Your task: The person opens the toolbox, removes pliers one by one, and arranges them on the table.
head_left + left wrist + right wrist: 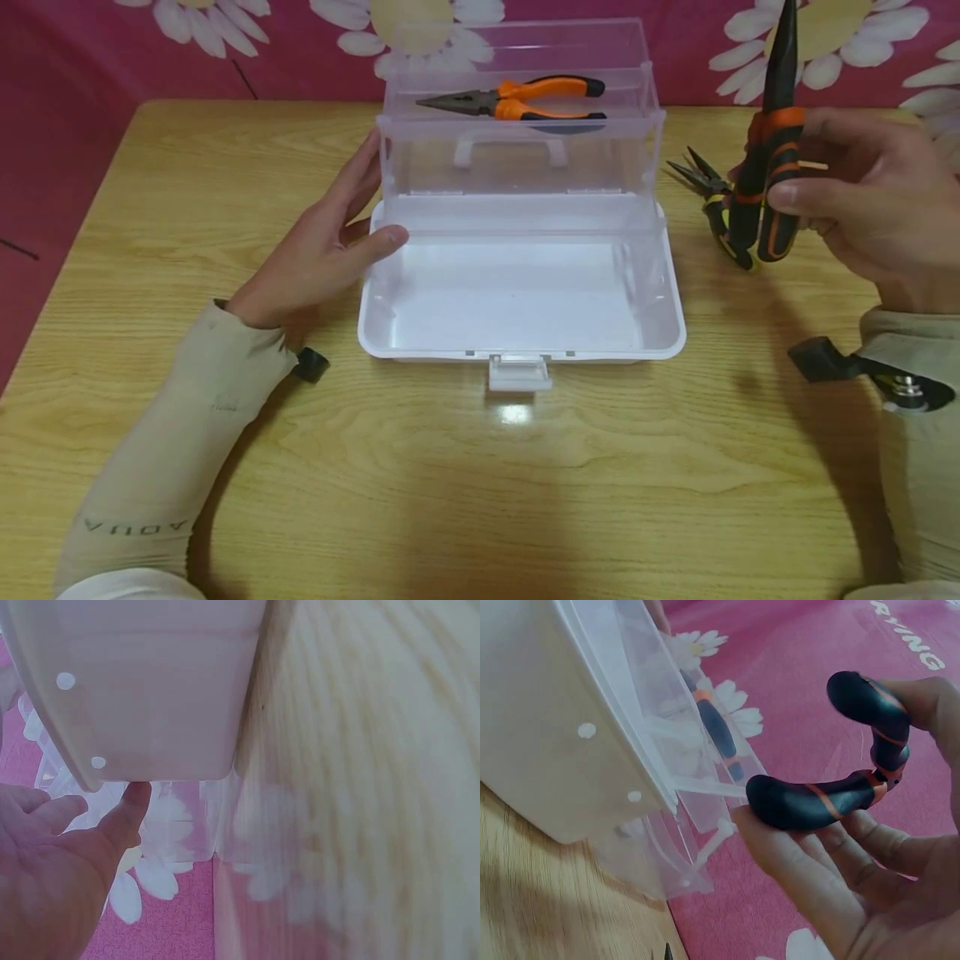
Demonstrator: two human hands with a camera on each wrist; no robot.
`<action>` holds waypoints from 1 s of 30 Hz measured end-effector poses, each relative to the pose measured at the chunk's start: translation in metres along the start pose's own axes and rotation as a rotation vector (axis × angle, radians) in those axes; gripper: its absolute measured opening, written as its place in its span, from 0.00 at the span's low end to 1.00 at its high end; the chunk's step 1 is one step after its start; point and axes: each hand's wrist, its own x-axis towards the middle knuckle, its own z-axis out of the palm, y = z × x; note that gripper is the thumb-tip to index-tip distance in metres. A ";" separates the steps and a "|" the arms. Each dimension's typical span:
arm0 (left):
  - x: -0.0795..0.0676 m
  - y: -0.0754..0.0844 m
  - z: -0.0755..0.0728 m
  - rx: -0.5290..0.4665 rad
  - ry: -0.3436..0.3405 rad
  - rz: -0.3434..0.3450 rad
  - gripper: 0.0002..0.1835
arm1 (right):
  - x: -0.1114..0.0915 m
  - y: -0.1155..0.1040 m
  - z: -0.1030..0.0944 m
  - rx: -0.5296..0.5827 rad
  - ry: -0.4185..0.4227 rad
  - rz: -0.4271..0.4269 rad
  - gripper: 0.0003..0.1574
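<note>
Far left: lettering on left sleeve, upside down, resembling AQUA, not fully legible. Next, left hand at left side of toolbox, thumb over the rim, set apart from the other fingers; fingers extended, lightly touching. Toolbox open on wood-grain surface; white base, latch flipped outward at front. In translucent upper tray at rear: orange-and-black pliers, nose pointing left. Right of toolbox, lying on surface: yellow-and-black pliers, jaws parted, partly hidden behind black-and-red pliers. Latter held up off surface in right hand, nose upward, fingers clamped on the spread handles. Right wrist view, upper right: white letters RYING on pink flowered wall covering.
</note>
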 end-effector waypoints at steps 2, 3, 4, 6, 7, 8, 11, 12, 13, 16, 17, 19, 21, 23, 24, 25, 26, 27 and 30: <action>0.000 0.000 0.000 0.001 -0.002 -0.007 0.48 | 0.000 0.001 -0.001 -0.007 0.037 0.025 0.31; 0.000 0.000 0.000 0.001 -0.003 -0.011 0.48 | 0.001 0.001 -0.002 -0.019 0.056 0.033 0.31; 0.000 0.000 0.000 0.000 -0.003 -0.012 0.47 | 0.001 0.001 -0.002 -0.052 0.081 0.048 0.30; 0.000 0.000 0.000 -0.002 -0.001 -0.013 0.47 | 0.002 0.002 -0.002 -0.160 0.126 0.085 0.27; 0.000 0.000 0.000 -0.003 0.000 -0.013 0.47 | 0.002 0.002 -0.003 -0.216 0.146 0.108 0.26; 0.000 0.000 0.000 -0.002 0.001 -0.012 0.47 | 0.002 0.002 -0.003 -0.257 0.162 0.124 0.24; 0.000 0.000 0.001 -0.003 0.005 -0.007 0.47 | 0.004 0.003 -0.004 -0.399 0.192 0.173 0.22; 0.000 0.000 0.001 -0.005 0.006 -0.005 0.47 | 0.004 0.004 -0.004 -0.441 0.199 0.188 0.22; 0.000 0.000 0.001 -0.003 0.007 -0.003 0.47 | 0.004 0.004 -0.004 -0.490 0.206 0.198 0.22; 0.000 -0.001 0.001 -0.004 0.007 0.005 0.47 | 0.004 0.004 -0.003 -0.657 0.228 0.265 0.24; 0.000 -0.001 0.001 -0.004 0.007 0.006 0.47 | 0.005 0.004 -0.002 -0.723 0.234 0.295 0.25; 0.000 -0.001 0.000 -0.002 0.006 0.007 0.47 | 0.005 0.004 -0.002 -0.789 0.234 0.324 0.25; 0.000 -0.001 0.000 -0.003 0.006 0.006 0.47 | 0.007 0.004 -0.001 -0.817 0.226 0.343 0.25; 0.000 0.000 0.000 -0.003 0.005 0.004 0.47 | 0.008 0.005 0.000 -0.845 0.217 0.365 0.25; 0.000 0.000 0.000 -0.003 0.004 0.002 0.47 | 0.008 0.005 0.000 -0.858 0.214 0.374 0.25; 0.000 0.000 0.000 -0.005 0.003 0.001 0.47 | 0.008 0.006 0.000 -0.877 0.211 0.391 0.25; 0.000 0.000 0.000 -0.006 0.002 0.000 0.47 | 0.009 0.006 0.000 -0.907 0.205 0.405 0.25; 0.000 0.000 0.000 -0.007 0.001 -0.003 0.47 | 0.010 0.007 0.000 -0.948 0.201 0.423 0.26; 0.000 -0.001 0.000 -0.009 -0.001 -0.005 0.47 | 0.012 0.009 0.000 -1.038 0.177 0.440 0.29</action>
